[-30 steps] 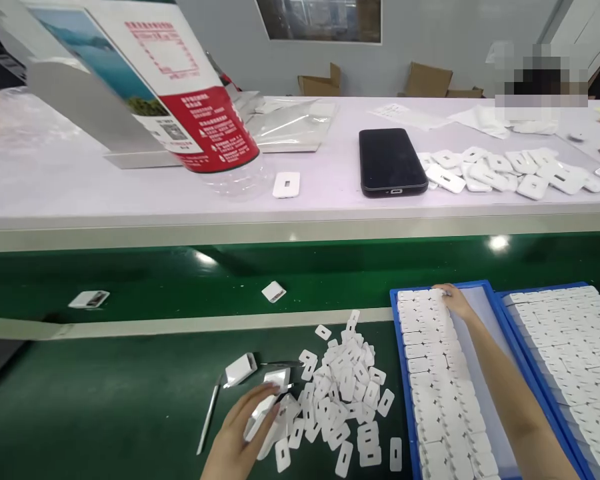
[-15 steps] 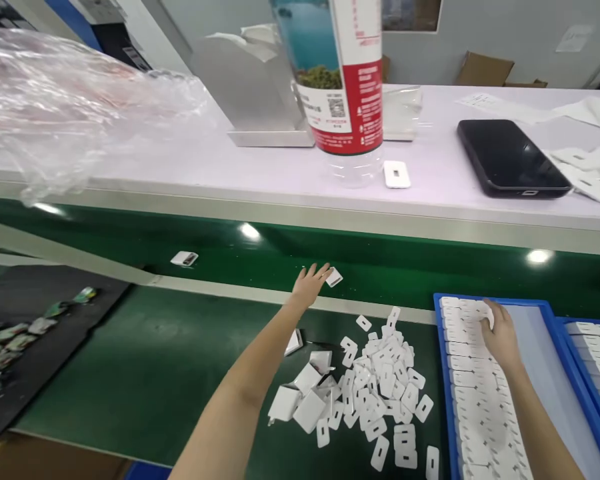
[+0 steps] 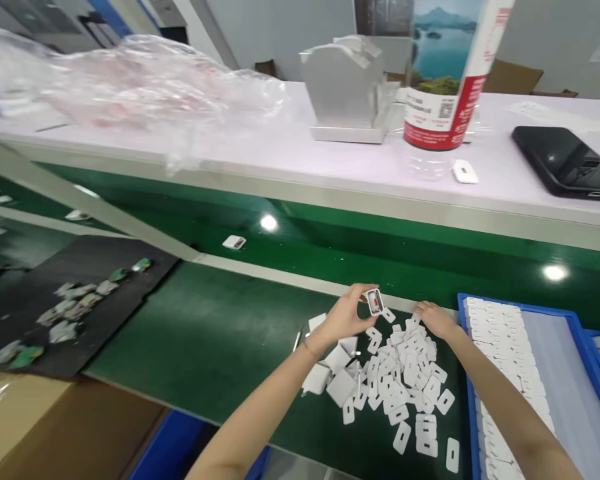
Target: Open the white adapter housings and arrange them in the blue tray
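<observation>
My left hand (image 3: 347,313) is closed around a small white plastic housing (image 3: 375,302), held just above the bench. The housing's open end faces me, with something red inside. My right hand (image 3: 436,319) is at the back edge of a heap of white slotted plates (image 3: 395,373), its fingers bent down onto one plate (image 3: 416,319); the fingertips are partly hidden. Left of the heap lie several closed white housings (image 3: 343,387). A thin dark tool (image 3: 297,339) rests beside them.
A blue tray (image 3: 470,400) with rows of white pieces stands right. Circuit boards (image 3: 80,300) lie on a black mat (image 3: 105,320) at left. The shelf (image 3: 280,160) holds a bottle (image 3: 443,100), a phone (image 3: 565,157) and plastic film (image 3: 155,87). One white housing (image 3: 234,242) sits on the green ledge.
My left hand has come back from the green ledge with the white housing that lay there. My right hand has left the blue tray and moved left to the plates. The view has shifted left.
</observation>
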`<move>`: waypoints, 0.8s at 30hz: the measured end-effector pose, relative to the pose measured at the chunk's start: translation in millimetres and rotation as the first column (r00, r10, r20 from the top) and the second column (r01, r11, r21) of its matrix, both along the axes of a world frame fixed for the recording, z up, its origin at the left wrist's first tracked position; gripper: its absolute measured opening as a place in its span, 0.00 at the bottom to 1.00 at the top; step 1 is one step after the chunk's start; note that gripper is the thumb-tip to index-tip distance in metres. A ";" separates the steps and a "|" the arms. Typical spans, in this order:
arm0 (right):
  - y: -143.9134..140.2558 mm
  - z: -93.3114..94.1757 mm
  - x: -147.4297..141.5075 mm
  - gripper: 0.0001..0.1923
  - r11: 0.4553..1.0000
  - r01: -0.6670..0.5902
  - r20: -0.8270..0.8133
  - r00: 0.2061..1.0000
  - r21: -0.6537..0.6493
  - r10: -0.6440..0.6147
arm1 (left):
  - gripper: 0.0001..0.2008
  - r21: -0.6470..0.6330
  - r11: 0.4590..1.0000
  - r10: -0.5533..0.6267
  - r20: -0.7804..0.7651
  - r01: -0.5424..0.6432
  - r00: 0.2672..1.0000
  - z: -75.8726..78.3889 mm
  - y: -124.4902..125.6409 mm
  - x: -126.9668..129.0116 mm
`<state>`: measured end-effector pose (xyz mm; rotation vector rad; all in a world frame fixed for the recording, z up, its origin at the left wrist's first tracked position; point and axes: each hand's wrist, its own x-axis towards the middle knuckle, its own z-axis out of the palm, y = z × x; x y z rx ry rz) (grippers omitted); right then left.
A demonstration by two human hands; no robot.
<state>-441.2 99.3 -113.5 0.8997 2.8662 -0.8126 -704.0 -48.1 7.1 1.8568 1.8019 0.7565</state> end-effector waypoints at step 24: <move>-211.3 132.0 71.4 0.25 0.492 0.288 -0.441 0.228 -0.821 -0.868 | 0.28 0.537 0.811 -0.006 0.405 -0.232 0.914 92.9 -144.3 139.6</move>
